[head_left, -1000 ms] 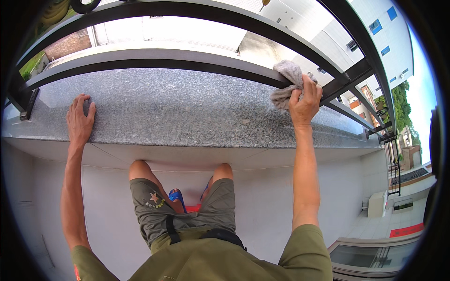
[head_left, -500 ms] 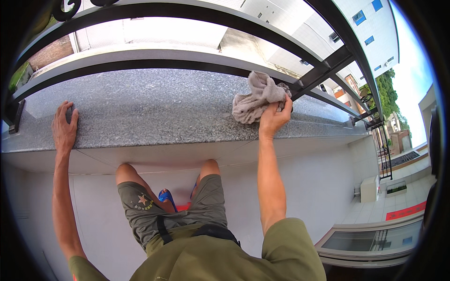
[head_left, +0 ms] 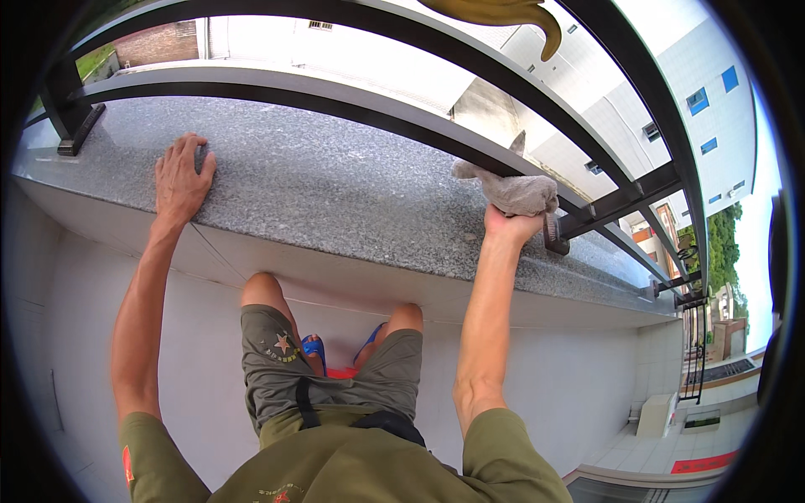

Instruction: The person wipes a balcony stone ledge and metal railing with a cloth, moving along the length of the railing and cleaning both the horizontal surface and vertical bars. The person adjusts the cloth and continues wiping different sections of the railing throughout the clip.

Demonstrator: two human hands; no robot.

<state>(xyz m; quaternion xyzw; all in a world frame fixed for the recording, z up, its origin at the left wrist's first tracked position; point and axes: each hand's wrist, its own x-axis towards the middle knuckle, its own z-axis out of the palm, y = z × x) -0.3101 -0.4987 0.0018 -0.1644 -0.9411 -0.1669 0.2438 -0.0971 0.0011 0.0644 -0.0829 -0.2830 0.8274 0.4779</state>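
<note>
A greyish-beige cloth point(head_left: 527, 195) is bunched in my right hand point(head_left: 510, 225) and pressed to the lower bar of the black metal railing point(head_left: 369, 111), near a post. One corner of it pokes up beyond the bar, and another drapes over the near side. The cloth covers most of the fingers of that hand, whose wrist is turned upward. On the left, my left hand point(head_left: 180, 183) rests on the speckled grey granite ledge point(head_left: 310, 184), near its front edge. Its fingers are stretched forward with the thumb apart, and it holds nothing.
Railing posts rise from the ledge at the left point(head_left: 71, 117) and right of the cloth. A gold-coloured ornament point(head_left: 503, 15) hangs at the top. Below the ledge are a pale wall and floor point(head_left: 553, 377). White buildings stand beyond the railing; a window frame is at lower right.
My right hand has gone from holding the cloth on the ledge to holding it around the lower bar, with the wrist turned over. The view has shifted; my left hand still rests on the ledge.
</note>
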